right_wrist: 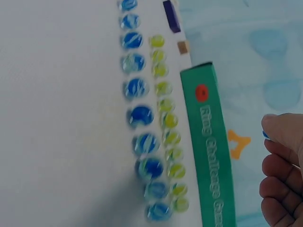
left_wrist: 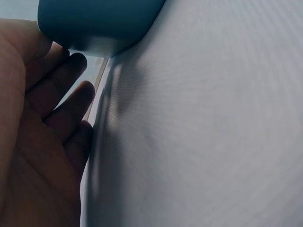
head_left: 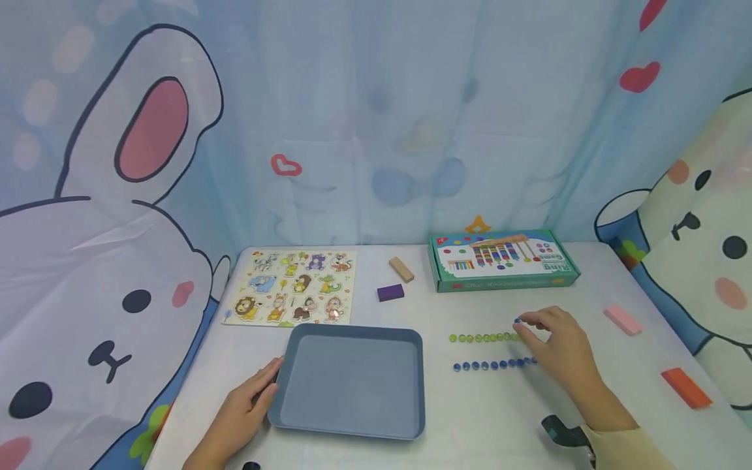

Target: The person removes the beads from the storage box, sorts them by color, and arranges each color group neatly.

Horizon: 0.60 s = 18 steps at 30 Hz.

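Note:
My right hand (head_left: 561, 346) pinches a small blue marble (head_left: 517, 320) between thumb and index finger, above the right end of a row of yellow-green marbles (head_left: 478, 338). Nearer to me runs a second row, of blue glass marbles (head_left: 495, 365). In the right wrist view only a sliver of the pinched marble (right_wrist: 265, 135) shows; both rows stretch out beside it. A blue-grey tray (head_left: 352, 382) lies in the middle of the table. Against its left edge rests my left hand (head_left: 243, 405), whose fingers look relaxed and loosely bent in the left wrist view.
Behind the tray lies an animal puzzle board (head_left: 296, 287), with a purple block (head_left: 390, 293) and a wooden block (head_left: 401, 269) beside it. A green game box (head_left: 505, 261) stands at the back. Pink (head_left: 624, 320) and orange (head_left: 686, 388) blocks lie at the right.

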Available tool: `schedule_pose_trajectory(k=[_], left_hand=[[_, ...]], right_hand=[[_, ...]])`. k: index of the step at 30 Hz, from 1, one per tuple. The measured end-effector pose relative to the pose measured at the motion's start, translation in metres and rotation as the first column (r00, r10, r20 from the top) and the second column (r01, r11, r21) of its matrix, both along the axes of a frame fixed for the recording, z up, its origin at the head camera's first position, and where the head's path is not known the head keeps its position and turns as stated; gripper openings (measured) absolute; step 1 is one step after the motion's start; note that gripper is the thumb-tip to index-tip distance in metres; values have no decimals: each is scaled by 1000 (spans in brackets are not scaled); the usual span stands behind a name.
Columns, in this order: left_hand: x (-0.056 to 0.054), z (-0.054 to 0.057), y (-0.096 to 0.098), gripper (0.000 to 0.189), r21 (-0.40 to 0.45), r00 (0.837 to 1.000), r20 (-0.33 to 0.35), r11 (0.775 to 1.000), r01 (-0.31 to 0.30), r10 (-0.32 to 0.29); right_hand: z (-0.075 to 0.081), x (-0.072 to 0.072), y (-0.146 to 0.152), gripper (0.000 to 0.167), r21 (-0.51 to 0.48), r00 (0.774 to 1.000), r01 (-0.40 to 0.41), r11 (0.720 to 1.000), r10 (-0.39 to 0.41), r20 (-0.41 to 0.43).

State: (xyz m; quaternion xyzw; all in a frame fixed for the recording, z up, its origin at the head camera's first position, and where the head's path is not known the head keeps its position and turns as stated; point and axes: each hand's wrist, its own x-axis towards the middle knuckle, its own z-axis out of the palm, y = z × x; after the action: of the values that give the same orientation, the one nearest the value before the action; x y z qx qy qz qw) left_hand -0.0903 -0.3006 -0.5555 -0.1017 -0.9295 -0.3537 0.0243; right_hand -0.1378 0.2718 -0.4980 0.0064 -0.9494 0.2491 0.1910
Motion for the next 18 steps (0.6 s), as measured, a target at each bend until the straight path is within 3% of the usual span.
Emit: schedule_pose_trajectory(k=[4,12,18], left_hand=[[0,2,0,46,3,1000,-23,1000,5,-5],[0,1,0,46,8,1000,-26,1000,4,-4],[0,0,0,46,9,1000,-25,1000,6,-6]], right_hand=[[-5,8,15,25,4,997,27,1000,-27,79],[-21,20,35,26,37,986,45,998,-50,158],[-32,26,44,28,56,963,56,997,-69,260]])
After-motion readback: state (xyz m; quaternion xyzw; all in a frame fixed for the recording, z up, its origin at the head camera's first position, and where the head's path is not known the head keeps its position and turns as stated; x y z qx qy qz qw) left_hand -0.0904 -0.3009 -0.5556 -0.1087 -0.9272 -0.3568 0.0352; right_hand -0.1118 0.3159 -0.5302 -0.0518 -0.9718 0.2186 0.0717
